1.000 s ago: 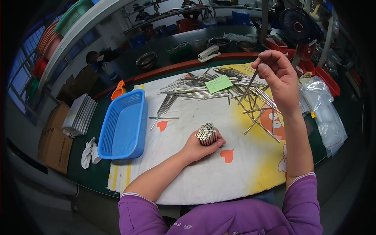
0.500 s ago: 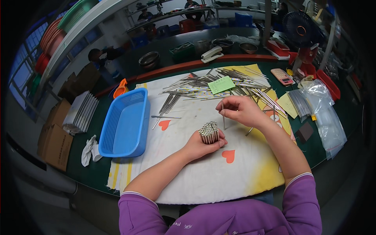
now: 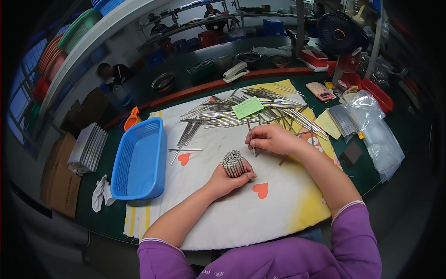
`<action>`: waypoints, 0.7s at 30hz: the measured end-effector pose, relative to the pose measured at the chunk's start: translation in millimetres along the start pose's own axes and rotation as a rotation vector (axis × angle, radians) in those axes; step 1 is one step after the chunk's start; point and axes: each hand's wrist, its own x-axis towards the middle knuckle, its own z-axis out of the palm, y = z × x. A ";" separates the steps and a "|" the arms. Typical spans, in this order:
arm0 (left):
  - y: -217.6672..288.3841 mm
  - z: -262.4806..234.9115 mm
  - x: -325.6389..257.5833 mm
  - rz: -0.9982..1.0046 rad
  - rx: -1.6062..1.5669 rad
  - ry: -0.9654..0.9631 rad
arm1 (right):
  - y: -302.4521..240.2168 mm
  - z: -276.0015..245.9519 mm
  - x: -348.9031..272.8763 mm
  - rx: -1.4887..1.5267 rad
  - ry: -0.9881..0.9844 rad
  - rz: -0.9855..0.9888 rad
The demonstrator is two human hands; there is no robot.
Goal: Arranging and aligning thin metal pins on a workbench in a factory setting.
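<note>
A thick bundle of thin metal tubes (image 3: 234,163) stands upright in my left hand (image 3: 227,182), its open ends facing up. My fingers wrap round the bundle above the white cloth (image 3: 218,218). Just right of it and a little farther off, my right hand (image 3: 271,139) pinches a single metal tube (image 3: 252,138) between thumb and fingers. That tube is nearly upright and apart from the bundle. Beyond both hands a loose pile of metal tubes (image 3: 227,113) lies on the cloth, with a green paper slip (image 3: 247,108) on top.
A blue plastic basket (image 3: 141,160) stands at the left, near white gloves (image 3: 102,192) and an orange tool (image 3: 133,118). To the right lie a calculator (image 3: 320,91), a stack of grey strips (image 3: 344,122) and clear plastic bags (image 3: 371,135). A stapler (image 3: 236,73) sits beyond the red ledge.
The whole view has shifted, so things sit farther left in it. My right hand has come closer to the bundle, and its tube has turned slightly. My left hand keeps its hold.
</note>
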 end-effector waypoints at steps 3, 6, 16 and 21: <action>-2.4 -0.4 -1.7 0.033 0.013 -0.013 | -0.1 -29.9 8.9 -0.020 0.341 -0.020; -5.3 0.0 -0.2 0.053 0.016 -0.035 | 15.8 -90.3 7.6 -0.356 0.797 0.018; -1.4 1.5 -1.8 0.028 -0.004 -0.020 | 105.4 -145.9 43.5 -1.067 0.730 0.416; -5.2 -3.9 -3.4 -0.002 -0.002 -0.053 | 118.8 -152.4 60.0 -1.136 0.918 0.372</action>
